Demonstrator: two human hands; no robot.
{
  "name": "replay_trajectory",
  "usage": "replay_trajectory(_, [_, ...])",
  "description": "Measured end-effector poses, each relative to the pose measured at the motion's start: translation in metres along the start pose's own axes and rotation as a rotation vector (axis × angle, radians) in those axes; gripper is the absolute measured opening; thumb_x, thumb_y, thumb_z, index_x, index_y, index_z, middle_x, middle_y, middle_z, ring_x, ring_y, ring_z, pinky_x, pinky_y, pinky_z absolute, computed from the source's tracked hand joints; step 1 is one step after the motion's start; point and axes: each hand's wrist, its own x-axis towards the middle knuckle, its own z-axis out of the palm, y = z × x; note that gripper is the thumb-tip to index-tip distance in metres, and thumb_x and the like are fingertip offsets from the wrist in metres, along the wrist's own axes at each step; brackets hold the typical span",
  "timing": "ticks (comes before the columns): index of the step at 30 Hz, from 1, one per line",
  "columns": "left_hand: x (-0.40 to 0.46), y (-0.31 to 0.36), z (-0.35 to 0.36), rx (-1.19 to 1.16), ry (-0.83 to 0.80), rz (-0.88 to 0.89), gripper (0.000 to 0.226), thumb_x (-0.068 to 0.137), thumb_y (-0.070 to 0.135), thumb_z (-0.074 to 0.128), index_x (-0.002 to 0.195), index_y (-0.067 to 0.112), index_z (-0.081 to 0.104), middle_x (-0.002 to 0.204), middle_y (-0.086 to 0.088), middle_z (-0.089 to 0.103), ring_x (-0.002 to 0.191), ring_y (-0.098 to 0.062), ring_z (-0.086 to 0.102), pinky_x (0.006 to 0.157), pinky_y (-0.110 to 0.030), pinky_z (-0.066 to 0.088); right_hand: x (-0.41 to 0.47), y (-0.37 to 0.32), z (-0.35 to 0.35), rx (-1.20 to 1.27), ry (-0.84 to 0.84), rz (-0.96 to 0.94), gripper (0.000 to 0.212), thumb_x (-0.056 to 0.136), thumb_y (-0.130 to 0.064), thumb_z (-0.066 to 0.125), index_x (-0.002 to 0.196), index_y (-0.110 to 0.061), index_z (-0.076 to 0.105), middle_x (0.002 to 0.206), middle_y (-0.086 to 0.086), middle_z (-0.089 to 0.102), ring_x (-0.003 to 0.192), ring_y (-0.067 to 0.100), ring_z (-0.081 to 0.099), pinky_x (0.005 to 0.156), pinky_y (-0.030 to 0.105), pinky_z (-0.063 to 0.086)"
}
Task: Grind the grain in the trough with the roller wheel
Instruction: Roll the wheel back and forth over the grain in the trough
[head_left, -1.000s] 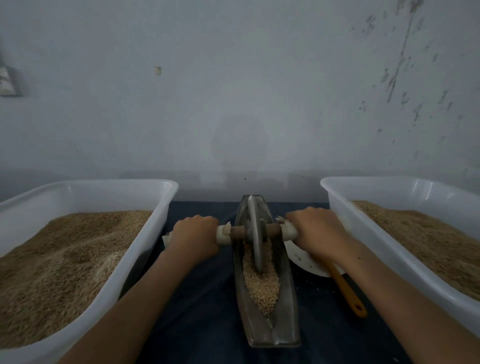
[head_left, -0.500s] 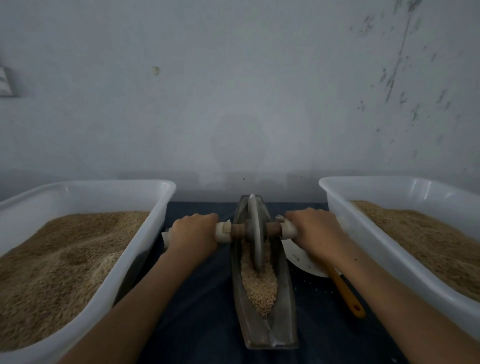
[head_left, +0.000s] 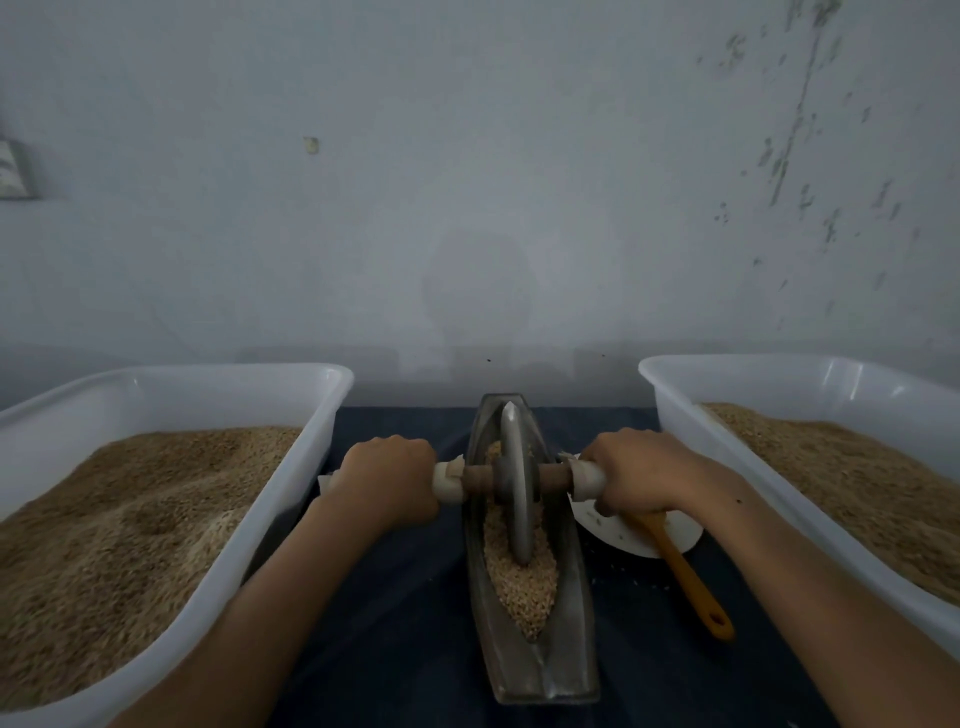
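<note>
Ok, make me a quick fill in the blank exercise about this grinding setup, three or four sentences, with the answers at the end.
1. The wheel stands in a metal ____ holding grain.
2. The left hand and right hand each grip one end of the wheel's ____.
3. The orange spatula rests on a white ____.
4. A white tub of grain sits on ____ side of the person.

Answers: trough; handle; plate; each

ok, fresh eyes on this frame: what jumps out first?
Dead centre, a metal roller wheel stands upright in a boat-shaped trough of grain. The left hand and right hand grip its axle ends. Two big white tubs of grain flank it, left tub and right tub.
</note>
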Motion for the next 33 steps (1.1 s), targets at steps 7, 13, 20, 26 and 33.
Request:
replay_trajectory(7, [-0.004, 0.010, 0.007, 0.007, 0.260, -0.085, 0.012, 0.090, 0.030, 0.053, 0.091, 0.023, 0.044, 0.095, 0.002, 0.061, 0.080, -0.016, 0.055, 0.066, -0.028, 0.037, 0.006, 0.001, 0.023, 0.006, 0.413, 0.003, 0.012, 0.086, -0.026, 0.056, 0.080, -0.031, 0.046, 0.086, -0.005, 0.062, 0.081, 0.021, 0.060, 0.067, 0.033, 0.045])
replay_trajectory(13, [-0.003, 0.007, 0.009, 0.000, 0.243, -0.067, 0.013, 0.089, 0.031, 0.055, 0.096, 0.021, 0.050, 0.095, 0.001, 0.062, 0.086, -0.018, 0.060, 0.069, -0.028, 0.042, 0.006, -0.001, 0.021, -0.023, 0.405, 0.014, 0.009, 0.087, -0.025, 0.055, 0.083, -0.029, 0.048, 0.088, -0.003, 0.062, 0.083, 0.021, 0.060, 0.071, 0.035, 0.048])
replay_trajectory(20, [0.000, -0.004, 0.000, -0.074, -0.090, -0.009, 0.020, 0.080, 0.035, 0.066, 0.087, 0.024, 0.051, 0.081, 0.007, 0.053, 0.078, -0.013, 0.055, 0.074, -0.028, 0.046, -0.004, -0.004, -0.002, -0.044, 0.080, -0.044, 0.016, 0.081, -0.023, 0.064, 0.085, -0.032, 0.051, 0.078, -0.008, 0.055, 0.077, 0.014, 0.057, 0.065, 0.028, 0.043])
replay_trajectory(26, [0.001, 0.000, 0.005, -0.053, 0.020, -0.061, 0.017, 0.083, 0.034, 0.062, 0.083, 0.024, 0.048, 0.083, 0.005, 0.057, 0.078, -0.014, 0.056, 0.072, -0.029, 0.045, 0.001, -0.003, 0.009, -0.038, 0.269, -0.011, 0.012, 0.084, -0.022, 0.058, 0.083, -0.030, 0.050, 0.087, -0.004, 0.062, 0.082, 0.018, 0.059, 0.070, 0.032, 0.046])
replay_trajectory(33, [-0.002, 0.007, 0.011, -0.004, 0.287, -0.075, 0.015, 0.088, 0.034, 0.055, 0.094, 0.022, 0.049, 0.093, 0.002, 0.061, 0.083, -0.018, 0.059, 0.067, -0.028, 0.040, 0.007, -0.001, 0.024, -0.055, 0.477, 0.009, 0.003, 0.089, -0.025, 0.052, 0.087, -0.026, 0.050, 0.088, -0.003, 0.063, 0.082, 0.021, 0.060, 0.064, 0.032, 0.040])
